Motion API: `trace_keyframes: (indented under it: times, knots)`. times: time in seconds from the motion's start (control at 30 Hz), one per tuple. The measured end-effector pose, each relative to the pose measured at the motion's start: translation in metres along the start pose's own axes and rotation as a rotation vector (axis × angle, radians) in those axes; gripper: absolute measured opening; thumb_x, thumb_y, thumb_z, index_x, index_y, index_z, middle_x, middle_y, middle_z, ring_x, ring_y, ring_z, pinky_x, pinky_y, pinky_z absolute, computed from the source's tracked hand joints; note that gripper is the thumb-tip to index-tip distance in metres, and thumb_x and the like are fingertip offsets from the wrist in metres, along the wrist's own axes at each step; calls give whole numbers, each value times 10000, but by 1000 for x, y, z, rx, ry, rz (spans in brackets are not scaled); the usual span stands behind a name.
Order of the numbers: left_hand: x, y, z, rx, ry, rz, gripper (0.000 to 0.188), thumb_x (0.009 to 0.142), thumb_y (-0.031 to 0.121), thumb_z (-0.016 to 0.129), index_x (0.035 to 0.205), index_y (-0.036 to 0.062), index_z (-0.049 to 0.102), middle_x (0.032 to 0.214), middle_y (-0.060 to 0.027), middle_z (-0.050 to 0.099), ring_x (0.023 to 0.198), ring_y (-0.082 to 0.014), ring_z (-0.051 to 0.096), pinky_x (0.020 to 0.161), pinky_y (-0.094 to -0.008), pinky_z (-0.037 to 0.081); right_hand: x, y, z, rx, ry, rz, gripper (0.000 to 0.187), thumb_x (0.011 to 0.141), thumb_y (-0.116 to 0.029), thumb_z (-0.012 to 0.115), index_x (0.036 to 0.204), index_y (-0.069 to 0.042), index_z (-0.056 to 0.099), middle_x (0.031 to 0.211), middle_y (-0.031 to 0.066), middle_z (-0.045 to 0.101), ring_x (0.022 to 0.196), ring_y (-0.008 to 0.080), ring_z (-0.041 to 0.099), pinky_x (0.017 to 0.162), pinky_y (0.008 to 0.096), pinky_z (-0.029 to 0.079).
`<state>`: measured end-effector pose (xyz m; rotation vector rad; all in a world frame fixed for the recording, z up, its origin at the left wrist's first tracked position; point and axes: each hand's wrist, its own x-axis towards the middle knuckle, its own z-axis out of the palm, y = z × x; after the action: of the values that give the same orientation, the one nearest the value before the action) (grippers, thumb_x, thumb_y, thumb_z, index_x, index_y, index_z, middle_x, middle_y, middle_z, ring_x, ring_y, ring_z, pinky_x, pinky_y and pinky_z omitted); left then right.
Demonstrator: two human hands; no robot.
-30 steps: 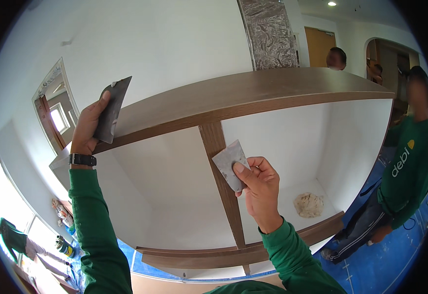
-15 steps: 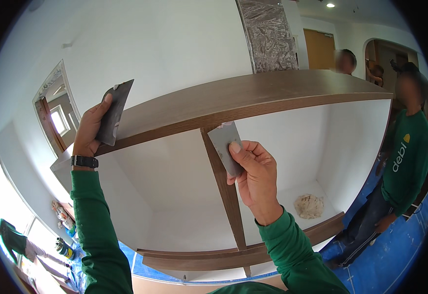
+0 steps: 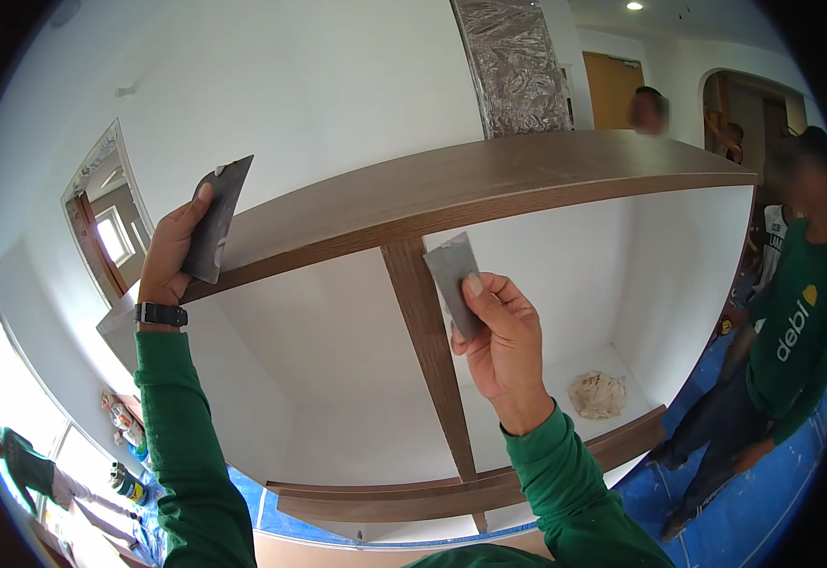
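Two scrapers are up: left hand (image 3: 169,254) is clamped on one scraper (image 3: 216,220) at the shelf (image 3: 489,185), right hand (image 3: 498,336) pinches another blade (image 3: 453,275) beside the wooden divider (image 3: 427,350).

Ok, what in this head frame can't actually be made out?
- Lower part of the small scraper blade: hidden inside the right hand.
- Handle end of the larger scraper: covered by the left hand.
- Pale lump in the shelf unit: too small to identify.
- Bystanders' faces: blurred.
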<state>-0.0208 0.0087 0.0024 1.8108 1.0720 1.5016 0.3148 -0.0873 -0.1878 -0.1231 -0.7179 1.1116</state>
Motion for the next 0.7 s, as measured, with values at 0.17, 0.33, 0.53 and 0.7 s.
trace_keyframes:
  times: [0.17,0.33,0.53,0.7]
  knots:
    - [-1,3,6,-21,14,-7,440,965,509,709,969,68,704,764,24,632,615,-56,558,559,-211,449,-3,-3,-23,9,-22,-20,171,982,-139,717,1071,-52,600,900,101,726,704,159,691,564,294,557]
    - [-2,3,9,-33,16,3,441,967,510,705,967,69,704,764,24,631,616,-55,558,553,-213,447,-5,-7,-22,-235,-71,-357,161,978,-67,703,1093,-24,599,981,102,713,844,169,704,709,326,605]
    - [0,1,-1,-7,-15,-3,524,964,515,706,1055,-1,707,807,-20,666,639,-74,606,583,-220,503,12,-38,-12,-930,-245,-995,216,881,118,714,1052,-10,679,999,110,714,922,193,706,744,309,609]
    - [-3,5,4,2,-4,0,524,964,514,707,1054,-2,707,800,-19,665,634,-74,605,581,-218,502,33,-53,0,-1176,-280,-1190,201,821,99,769,970,-29,731,953,91,741,885,234,698,698,304,584]
